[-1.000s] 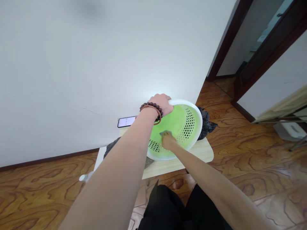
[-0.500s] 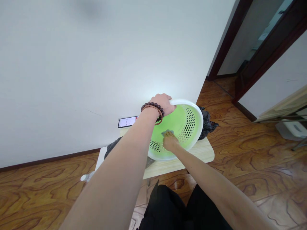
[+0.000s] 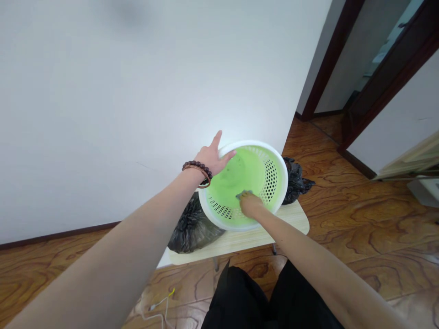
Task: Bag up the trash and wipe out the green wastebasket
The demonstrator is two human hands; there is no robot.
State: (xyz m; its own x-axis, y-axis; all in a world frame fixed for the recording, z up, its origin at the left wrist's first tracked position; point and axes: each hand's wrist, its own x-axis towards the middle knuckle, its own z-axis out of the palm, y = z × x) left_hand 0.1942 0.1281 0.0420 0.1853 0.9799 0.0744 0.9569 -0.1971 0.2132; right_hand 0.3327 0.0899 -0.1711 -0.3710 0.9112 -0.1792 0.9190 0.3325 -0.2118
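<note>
A green basket with a white rim [image 3: 283,183] and perforated sides sits tilted toward me on a small table. At its upper left rim is my left hand [image 3: 213,157], thumb inside and the other fingers around the outer side; the index finger sticks out toward the wall. Beaded and cord bracelets circle that wrist. Down inside the basket, my right hand [image 3: 250,204] presses a small grey cloth [image 3: 244,193] against the green inner surface near the lower holes. Part of the cloth is hidden under the fingers.
The light wood table [image 3: 236,240] stands against a white wall [image 3: 137,91]. A dark plastic bag [image 3: 195,226] lies left of the basket, another black bag [image 3: 295,182] right. A white cable [image 3: 156,315] lies on the wooden floor. A dark-framed doorway [image 3: 329,64] is at upper right.
My left hand has shifted left along the basket's rim, and its index finger now points out. My right hand with the cloth moved slightly right. The phone beside the basket is no longer visible.
</note>
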